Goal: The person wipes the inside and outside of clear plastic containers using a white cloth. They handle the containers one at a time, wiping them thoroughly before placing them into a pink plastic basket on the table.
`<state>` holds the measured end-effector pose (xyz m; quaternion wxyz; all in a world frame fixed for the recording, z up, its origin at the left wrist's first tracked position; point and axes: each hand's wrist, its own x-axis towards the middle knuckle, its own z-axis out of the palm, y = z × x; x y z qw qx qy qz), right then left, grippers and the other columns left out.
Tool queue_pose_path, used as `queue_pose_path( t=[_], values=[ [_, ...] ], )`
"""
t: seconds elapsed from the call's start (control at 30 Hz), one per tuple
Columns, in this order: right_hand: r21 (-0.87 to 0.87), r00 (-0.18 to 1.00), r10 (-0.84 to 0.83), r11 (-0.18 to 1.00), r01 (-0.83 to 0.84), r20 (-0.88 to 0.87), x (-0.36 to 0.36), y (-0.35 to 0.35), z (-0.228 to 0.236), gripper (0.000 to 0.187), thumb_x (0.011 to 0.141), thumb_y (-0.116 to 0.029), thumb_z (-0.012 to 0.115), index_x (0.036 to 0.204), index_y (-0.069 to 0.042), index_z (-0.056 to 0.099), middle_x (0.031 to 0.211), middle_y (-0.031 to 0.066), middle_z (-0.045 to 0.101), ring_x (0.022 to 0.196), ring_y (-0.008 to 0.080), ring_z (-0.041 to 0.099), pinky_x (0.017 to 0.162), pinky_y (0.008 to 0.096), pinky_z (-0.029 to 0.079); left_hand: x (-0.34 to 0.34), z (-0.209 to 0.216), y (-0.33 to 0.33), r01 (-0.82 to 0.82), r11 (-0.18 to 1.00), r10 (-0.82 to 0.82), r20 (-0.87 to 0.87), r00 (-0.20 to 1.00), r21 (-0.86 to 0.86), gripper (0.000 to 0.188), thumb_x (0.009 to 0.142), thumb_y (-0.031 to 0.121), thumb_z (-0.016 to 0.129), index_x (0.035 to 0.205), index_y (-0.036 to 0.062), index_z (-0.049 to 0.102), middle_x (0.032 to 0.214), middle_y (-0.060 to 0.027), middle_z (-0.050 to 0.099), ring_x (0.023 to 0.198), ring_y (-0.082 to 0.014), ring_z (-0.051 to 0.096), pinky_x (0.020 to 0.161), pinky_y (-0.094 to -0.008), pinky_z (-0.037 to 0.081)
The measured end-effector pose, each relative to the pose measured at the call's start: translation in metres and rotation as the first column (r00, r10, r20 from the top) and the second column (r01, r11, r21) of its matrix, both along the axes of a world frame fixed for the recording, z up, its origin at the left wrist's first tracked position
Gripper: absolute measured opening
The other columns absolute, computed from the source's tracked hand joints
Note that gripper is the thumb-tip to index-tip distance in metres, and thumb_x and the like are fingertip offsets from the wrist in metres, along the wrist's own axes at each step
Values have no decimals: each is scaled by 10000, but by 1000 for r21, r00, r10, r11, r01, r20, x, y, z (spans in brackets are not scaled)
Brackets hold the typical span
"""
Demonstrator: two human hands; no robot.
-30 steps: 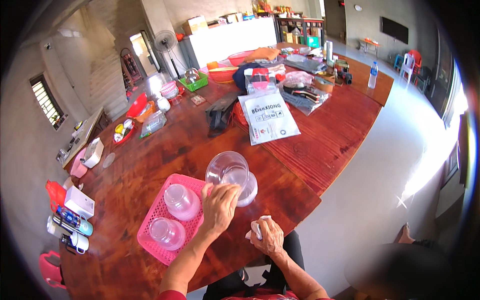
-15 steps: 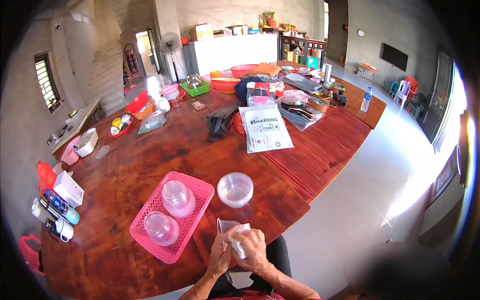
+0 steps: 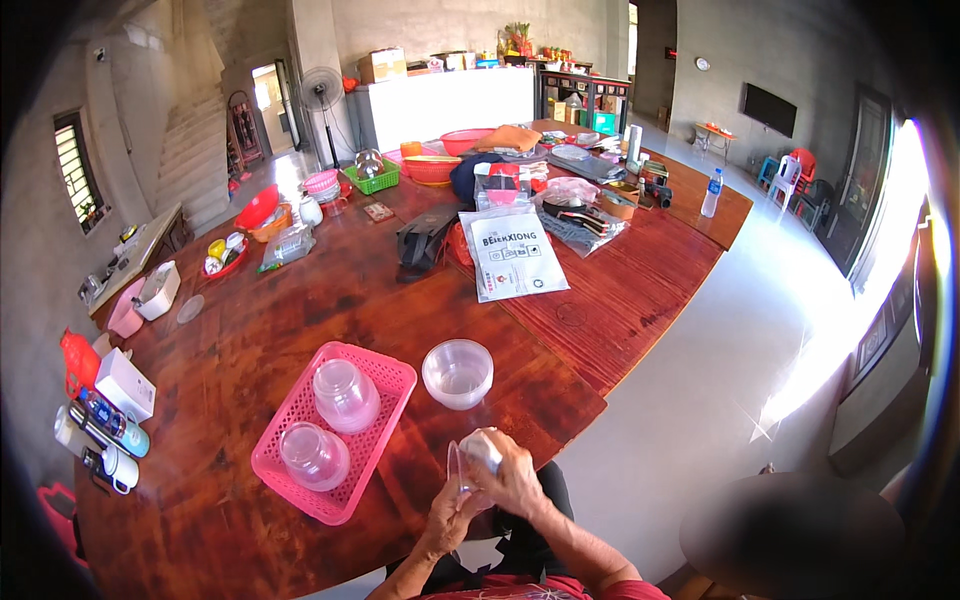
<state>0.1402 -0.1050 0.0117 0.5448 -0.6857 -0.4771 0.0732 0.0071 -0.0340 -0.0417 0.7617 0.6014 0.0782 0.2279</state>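
At the near table edge, my left hand (image 3: 449,518) is closed around a clear bowl (image 3: 456,466), its rim tilted up and partly hidden by my fingers. My right hand (image 3: 516,482) grips a white cloth (image 3: 484,449) and presses it against the bowl. Just beyond my hands stands another clear bowl (image 3: 457,374), open side up; it looks like several nested together. To the left lies a pink perforated basket (image 3: 335,516). Inside it, two clear rounded stacks of bowls rest upside down, a nearer one (image 3: 314,456) and a farther one (image 3: 346,396).
Bottles and a white mug (image 3: 121,468) stand by a white box (image 3: 125,385) at the left edge. A white plastic package (image 3: 519,255) lies mid-table, with bags and baskets behind. A water bottle (image 3: 712,193) stands far right. A dark blurred round shape (image 3: 790,535) is at lower right.
My right hand and the cloth have shifted upward over the bowl's rim, and the bowl has turned slightly. The whole view has swung a little to the right.
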Motion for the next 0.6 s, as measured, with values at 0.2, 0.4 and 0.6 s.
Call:
queue_pose_path(
  t=[0.2, 0.4, 0.6],
  values=[
    [101, 911, -109, 992, 75, 397, -41, -18, -16, 471, 718, -124, 677, 1155, -16, 538, 1105, 198, 569, 1060, 395, 536, 923, 492, 408, -1, 0, 4, 37, 984, -23, 77, 997, -176, 350, 976, 26, 460, 1326, 45, 442, 1219, -33, 523, 1112, -121, 524, 927, -266, 452],
    [60, 906, 219, 975, -212, -362, 15, -17, 0, 346, 805, -120, 653, 1129, -34, 568, 1087, 107, 605, 1035, 248, 566, 917, 368, 430, -19, 4, 5, 240, 966, -232, -89, 969, 98, 125, 951, 48, 554, 1074, 27, 548, 1227, -66, 559, 1009, -100, 534, 879, -242, 440],
    [320, 567, 572, 813, -486, -592, 48, -12, -19, 368, 836, -156, 628, 1169, -15, 561, 1164, 88, 602, 1092, 178, 546, 972, 337, 404, -15, 8, 1, 305, 939, -297, -69, 952, 162, 51, 948, 76, 556, 966, 51, 515, 1317, -135, 531, 874, -60, 489, 752, -232, 429]
  ],
)
